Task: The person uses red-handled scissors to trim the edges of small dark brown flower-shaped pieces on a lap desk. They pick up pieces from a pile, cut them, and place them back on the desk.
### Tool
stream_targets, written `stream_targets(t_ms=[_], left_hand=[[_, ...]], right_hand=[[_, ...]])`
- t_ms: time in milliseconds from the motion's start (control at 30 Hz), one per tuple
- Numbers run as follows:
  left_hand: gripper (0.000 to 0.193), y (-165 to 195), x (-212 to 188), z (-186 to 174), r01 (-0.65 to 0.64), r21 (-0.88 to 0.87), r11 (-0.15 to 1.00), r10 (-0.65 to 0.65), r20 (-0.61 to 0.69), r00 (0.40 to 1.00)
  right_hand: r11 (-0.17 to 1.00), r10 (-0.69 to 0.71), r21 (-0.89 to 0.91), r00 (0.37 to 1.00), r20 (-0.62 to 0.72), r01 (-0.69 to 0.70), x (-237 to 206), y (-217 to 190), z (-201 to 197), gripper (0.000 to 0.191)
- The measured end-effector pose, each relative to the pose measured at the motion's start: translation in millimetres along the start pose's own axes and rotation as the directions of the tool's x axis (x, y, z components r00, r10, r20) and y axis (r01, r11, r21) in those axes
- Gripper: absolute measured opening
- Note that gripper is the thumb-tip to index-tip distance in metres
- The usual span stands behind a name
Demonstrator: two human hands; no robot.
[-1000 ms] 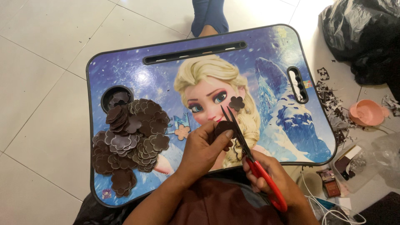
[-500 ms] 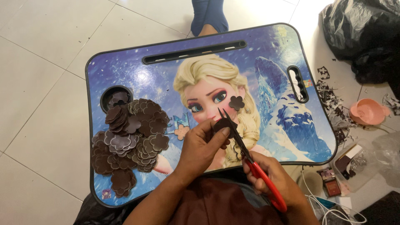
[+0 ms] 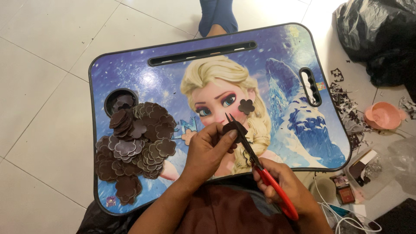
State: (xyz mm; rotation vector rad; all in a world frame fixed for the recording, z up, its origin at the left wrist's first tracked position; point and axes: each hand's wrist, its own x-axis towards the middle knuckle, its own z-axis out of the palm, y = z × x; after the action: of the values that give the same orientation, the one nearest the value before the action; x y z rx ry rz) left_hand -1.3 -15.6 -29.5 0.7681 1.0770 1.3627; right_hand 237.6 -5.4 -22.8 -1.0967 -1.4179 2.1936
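Note:
My left hand [image 3: 208, 149] pinches a small dark brown cut-out piece [image 3: 234, 127] over the blue lap table [image 3: 143, 78]. My right hand [image 3: 284, 186] grips red-handled scissors [image 3: 260, 167], whose blades are nearly closed on the piece. A single brown flower shape [image 3: 246, 106] lies on the table just beyond the blade tips. A big pile of brown flower cut-outs [image 3: 134, 149] covers the table's left side, spilling over the round cup recess [image 3: 121, 100].
The table shows a cartoon picture and has a slot near its far edge. On the tiled floor at right lie paper scraps [image 3: 346, 108], a pink bowl [image 3: 382, 115], a black plastic bag [image 3: 381, 34], small boxes and a white cable [image 3: 346, 216]. A blue-clad foot [image 3: 218, 15] is beyond the table.
The scissor blades, open wider a second ago, have closed on the brown piece. My left hand has turned the piece slightly.

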Motion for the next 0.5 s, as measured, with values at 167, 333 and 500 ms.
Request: stream_targets(t_ms=[167, 333, 500], left_hand=[[0.018, 0.0, 0.3, -1.0, -0.009, 0.006, 1.000, 0.009, -0.009, 1.000], [0.020, 0.7, 0.9, -2.0, 0.015, 0.039, 0.999, -0.014, -0.027, 1.000], [0.020, 1.1, 1.4, -1.8, 0.013, 0.040, 0.999, -0.012, -0.027, 1.000]], right_hand=[[1.000, -0.010, -0.018, 1.000, 0.020, 0.010, 0.4, 0.1, -1.8, 0.086], [1.000, 0.006, -0.003, 1.000, 0.005, -0.006, -0.6, -0.4, -0.5, 0.085], [0.999, 0.037, 0.015, 0.999, -0.003, -0.037, -0.4, -0.9, -0.3, 0.084]])
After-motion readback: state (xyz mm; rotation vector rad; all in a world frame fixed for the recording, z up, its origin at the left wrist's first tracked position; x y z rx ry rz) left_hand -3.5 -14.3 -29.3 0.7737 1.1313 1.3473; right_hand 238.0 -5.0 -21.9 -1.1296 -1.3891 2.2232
